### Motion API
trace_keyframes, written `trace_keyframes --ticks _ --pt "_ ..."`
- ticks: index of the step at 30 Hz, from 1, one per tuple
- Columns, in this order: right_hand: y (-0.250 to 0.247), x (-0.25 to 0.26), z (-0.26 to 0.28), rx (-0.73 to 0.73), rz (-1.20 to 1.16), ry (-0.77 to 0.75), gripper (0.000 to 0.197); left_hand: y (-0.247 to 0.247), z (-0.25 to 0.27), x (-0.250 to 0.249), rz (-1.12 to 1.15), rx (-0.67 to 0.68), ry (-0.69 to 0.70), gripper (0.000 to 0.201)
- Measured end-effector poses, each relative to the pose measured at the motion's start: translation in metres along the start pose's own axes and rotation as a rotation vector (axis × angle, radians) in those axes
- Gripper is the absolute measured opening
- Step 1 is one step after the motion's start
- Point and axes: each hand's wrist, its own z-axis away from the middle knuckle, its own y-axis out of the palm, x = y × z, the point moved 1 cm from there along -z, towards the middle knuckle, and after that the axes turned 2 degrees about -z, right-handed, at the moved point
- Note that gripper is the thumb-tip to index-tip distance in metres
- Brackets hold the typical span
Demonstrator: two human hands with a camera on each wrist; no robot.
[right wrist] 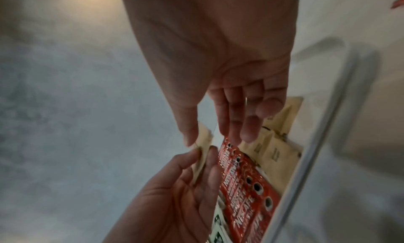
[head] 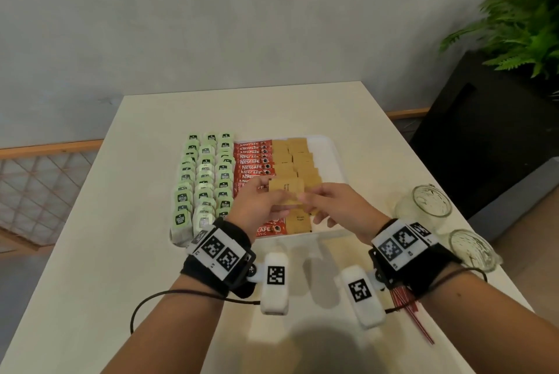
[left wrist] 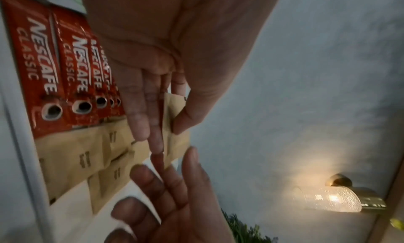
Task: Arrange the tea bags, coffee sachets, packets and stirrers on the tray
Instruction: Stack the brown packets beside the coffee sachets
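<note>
Above the white tray [head: 332, 143] my left hand [head: 267, 192] pinches a few brown sugar packets [head: 286, 189] between thumb and fingers. My right hand [head: 308, 201] pinches their right edge with its thumb. In the left wrist view my left hand [left wrist: 168, 136] grips a packet [left wrist: 174, 143]. In the right wrist view my right hand [right wrist: 206, 136] has its thumb on the packet [right wrist: 204, 143]. On the tray lie rows of green tea bags [head: 205, 180], red coffee sachets [head: 254, 158] and more brown packets [head: 298, 158]. Red stirrers [head: 406, 304] lie on the table under my right wrist.
Two glass jars [head: 431, 201] [head: 472, 249] stand on the white table [head: 90, 252] to the right of the tray. The tray's right strip [head: 329, 168] is bare. A black planter [head: 484, 131] with a fern stands beyond the table's right edge.
</note>
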Motion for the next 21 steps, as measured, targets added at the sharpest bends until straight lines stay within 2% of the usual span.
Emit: trace_keyframes --ticks 2,6,10,13,15,21 --pt "-0.004 0.006 -0.001 0.028 0.011 -0.041 0.014 0.010 0.001 -0.002 -0.055 0.028 0.010 0.019" --pt "-0.023 0.007 -0.007 -0.082 -0.164 -0.074 0.009 0.024 0.001 -0.009 -0.183 0.033 0.092 0.012" --pt "-0.040 -0.007 -0.017 -0.168 -0.221 -0.031 0.015 0.023 -0.008 -0.005 -0.735 0.019 0.236 0.023" --pt "-0.048 -0.026 -0.026 -0.230 -0.077 0.014 0.010 0.018 -0.014 -0.001 -1.144 -0.027 0.271 0.031" --pt "-0.050 -0.038 -0.031 -0.207 0.048 0.030 0.008 0.019 -0.018 0.002 -1.320 0.006 0.262 0.034" --pt "-0.048 -0.052 -0.044 -0.169 0.211 0.012 0.010 0.026 -0.026 0.007 -1.552 0.076 0.254 0.032"
